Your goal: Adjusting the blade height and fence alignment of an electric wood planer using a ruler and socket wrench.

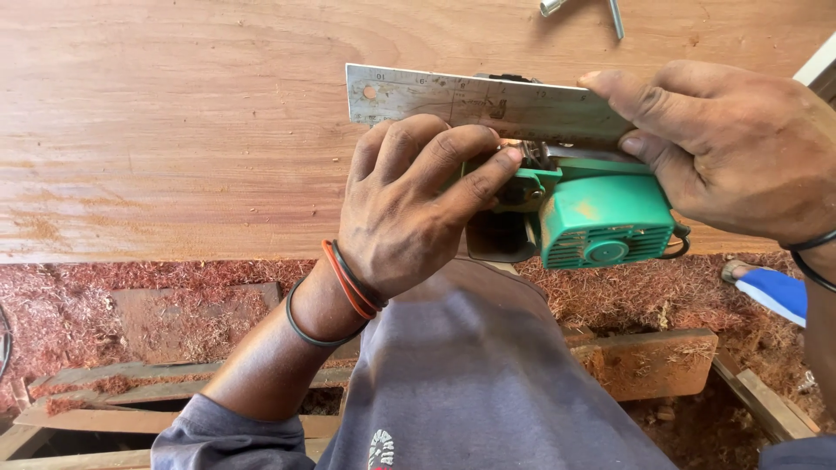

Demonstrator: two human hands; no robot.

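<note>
A person's two bare hands work at the near edge of a broad reddish wooden board (200, 130) that serves as a counter, seen from above by a head-worn camera. The left hand (405, 204), its wrist ringed with orange and black bands (351, 283), is curled with fingers bent, the fingertips (509, 157) pressed against the front of a green power tool (601, 222) where metal parts show beside the housing; whether anything small is pinched between them cannot be told. The right hand (723, 148), a dark band at its wrist, comes in from the right and pinches a steel ruler (470, 100) between thumb and forefinger, holding it flat along the top of the tool, its free end reaching left over the board. The green tool sits at the board's near edge, centre-right, between both hands, its slotted vent cover facing the camera and a dark opening (496, 235) on its left side. At the far edge of the board, top right, lie two small metal pieces (614, 13), well apart from the hands. Below the board, red sawdust (131, 296) covers the floor among wooden planks (644, 361). The person's grey trouser leg (479, 374) fills the near centre, and a blue-and-white sandal (771, 292) shows at the right.
</note>
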